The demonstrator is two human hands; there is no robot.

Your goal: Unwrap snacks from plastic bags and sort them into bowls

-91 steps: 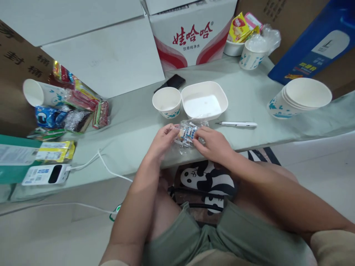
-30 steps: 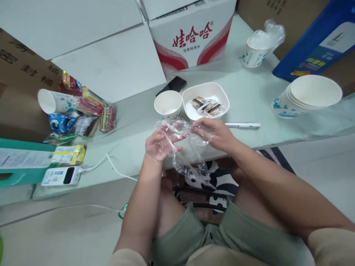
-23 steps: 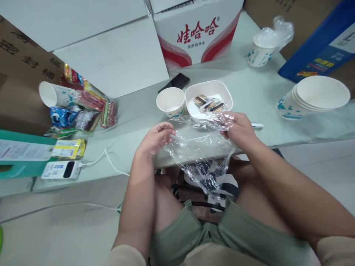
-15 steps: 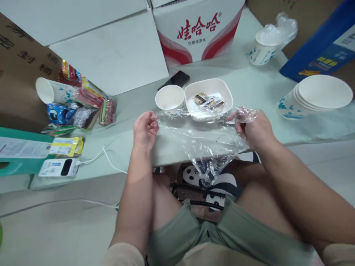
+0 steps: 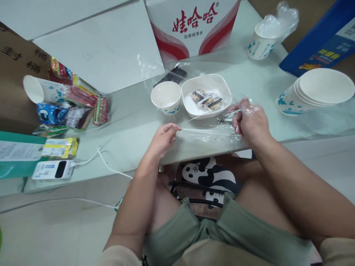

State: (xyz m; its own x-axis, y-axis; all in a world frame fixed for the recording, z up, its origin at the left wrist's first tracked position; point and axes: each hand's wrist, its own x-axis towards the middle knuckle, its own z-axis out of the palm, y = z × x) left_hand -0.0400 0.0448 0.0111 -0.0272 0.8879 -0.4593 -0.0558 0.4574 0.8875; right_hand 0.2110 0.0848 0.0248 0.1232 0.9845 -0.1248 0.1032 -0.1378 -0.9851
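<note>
My left hand (image 5: 165, 138) pinches one edge of a clear plastic film (image 5: 209, 135) near the table's front edge. My right hand (image 5: 253, 120) is closed on the same film, with some of it bunched round the fingers. Between the hands the film runs in a taut strip, and a thin sheet of it reaches back above the bowl and cup. Just beyond stands a white square bowl (image 5: 188, 87) holding several small wrapped pieces (image 5: 208, 99). To its left is an upright white paper cup (image 5: 166, 98).
A dark phone (image 5: 177, 75) lies behind the cup. Stacked paper cups (image 5: 294, 96) lean at right; another cup (image 5: 260, 48) holds crumpled plastic. Left are snack packets (image 5: 52, 113), a tipped cup (image 5: 46, 89) and a white power bank (image 5: 51, 170) with a cable. Boxes line the back.
My left hand has moved right and toward me, closer to my right hand. The film has gone from hanging over the table edge to stretching back past the bowl and cup.
</note>
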